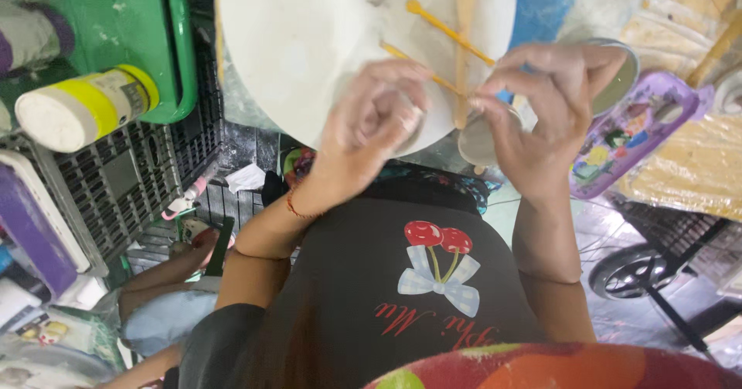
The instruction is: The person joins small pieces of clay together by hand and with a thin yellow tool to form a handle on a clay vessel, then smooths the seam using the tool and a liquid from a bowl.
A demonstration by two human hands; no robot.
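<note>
I saw my left hand (375, 118) curled around a small pale lump at the near edge of the round white board (309, 41), and my right hand (545, 103) pinching beside it. I judged the lump soft, light, easily dented; best held gently by its sides.

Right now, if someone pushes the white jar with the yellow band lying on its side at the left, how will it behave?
The jar is round and lies on its side on the black crate, so it would probably roll. It looks like plastic, likely not fragile. Its weight is hard to judge, since its contents are hidden.
</note>
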